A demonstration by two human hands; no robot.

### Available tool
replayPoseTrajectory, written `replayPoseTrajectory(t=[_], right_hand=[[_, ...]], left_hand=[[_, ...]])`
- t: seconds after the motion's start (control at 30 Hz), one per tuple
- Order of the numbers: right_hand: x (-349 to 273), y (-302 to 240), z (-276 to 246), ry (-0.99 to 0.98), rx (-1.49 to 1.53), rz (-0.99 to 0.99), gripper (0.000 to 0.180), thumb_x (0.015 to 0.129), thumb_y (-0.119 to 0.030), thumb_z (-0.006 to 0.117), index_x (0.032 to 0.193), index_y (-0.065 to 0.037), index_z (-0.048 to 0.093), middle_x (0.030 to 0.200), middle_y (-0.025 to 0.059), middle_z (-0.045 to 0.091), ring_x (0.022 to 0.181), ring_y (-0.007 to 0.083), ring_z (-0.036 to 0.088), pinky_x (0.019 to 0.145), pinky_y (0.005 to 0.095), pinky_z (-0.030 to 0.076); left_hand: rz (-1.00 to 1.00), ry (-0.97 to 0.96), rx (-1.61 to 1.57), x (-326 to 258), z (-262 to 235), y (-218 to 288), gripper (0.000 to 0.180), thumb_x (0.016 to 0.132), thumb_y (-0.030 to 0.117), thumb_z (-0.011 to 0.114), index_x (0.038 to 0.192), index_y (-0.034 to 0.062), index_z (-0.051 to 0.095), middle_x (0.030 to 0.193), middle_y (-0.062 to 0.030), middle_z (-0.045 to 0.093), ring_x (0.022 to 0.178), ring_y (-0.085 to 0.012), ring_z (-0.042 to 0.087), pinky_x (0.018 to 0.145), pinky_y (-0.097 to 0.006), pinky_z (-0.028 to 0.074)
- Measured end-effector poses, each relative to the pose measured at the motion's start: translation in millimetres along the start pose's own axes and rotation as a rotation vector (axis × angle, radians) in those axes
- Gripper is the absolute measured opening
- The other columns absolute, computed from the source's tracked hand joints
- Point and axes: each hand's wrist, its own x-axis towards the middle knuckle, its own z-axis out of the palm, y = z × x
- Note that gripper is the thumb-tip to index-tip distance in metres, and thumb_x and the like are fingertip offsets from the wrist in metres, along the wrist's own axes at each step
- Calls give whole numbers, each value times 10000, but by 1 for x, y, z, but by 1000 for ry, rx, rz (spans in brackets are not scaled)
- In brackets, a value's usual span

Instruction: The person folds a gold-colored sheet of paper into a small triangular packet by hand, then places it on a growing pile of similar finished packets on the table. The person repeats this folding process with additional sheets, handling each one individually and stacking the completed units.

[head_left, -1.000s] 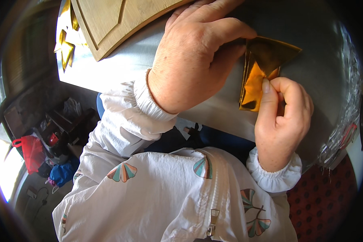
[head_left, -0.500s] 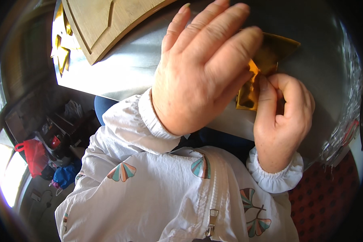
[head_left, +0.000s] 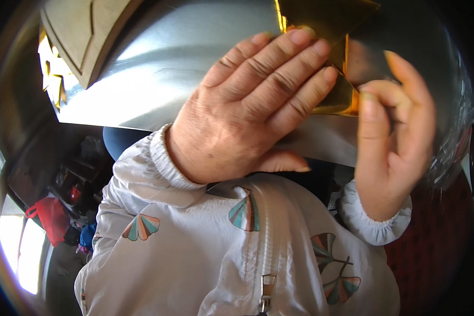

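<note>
A shiny gold foil sheet (head_left: pixel 326 17) lies on the metal tabletop, its lower part folded into angled flaps with sharp creases. My left hand (head_left: pixel 258 100) is laid flat over the sheet's left part, fingers straight and side by side, the thumb pointing right. That hand hides some of the foil. At the foil's right corner, my right hand (head_left: pixel 397 126) has its thumb and index fingertip pinched together at the edge, while another finger sticks up.
A wooden board (head_left: pixel 92 31) with a grooved border sits at the upper left. Beside it are several folded gold foil pieces (head_left: pixel 55 87). Crumpled clear plastic (head_left: pixel 455 134) hangs along the table's right side. A red bag (head_left: pixel 50 218) is at the lower left.
My left hand has come down flat onto the foil, its fingers drawn together. My right hand has shifted right along the foil, and more of the folded sheet shows. The view has shifted slightly.
</note>
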Motion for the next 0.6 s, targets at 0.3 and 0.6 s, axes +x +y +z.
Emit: replayPoseTrajectory(t=[0.3, 0.6], right_hand=[[-29, 23, -26, -23, -369, -457, 280, 913, -10, 593, 1180, 72, 612, 1029, 155, 579, 850, 252, 583, 741, 336, 505], [-31, 20, -1, -88, -511, -518, 397, 862, -225, 713, 1212, -43, 671, 882, 24, 485, 738, 184, 472, 685, 328, 432]], left_hand=[[171, -6, 140, 3, 1, -14, 902, 768, 777, 475, 1406, 141, 519, 1452, -240, 438, 1385, -389, 381, 1132, -467, 276], [400, 83, 313, -11, 13, -44, 828, 773, 732, 510, 1376, 167, 559, 1433, -257, 456, 1370, -398, 404, 1116, -459, 311]])
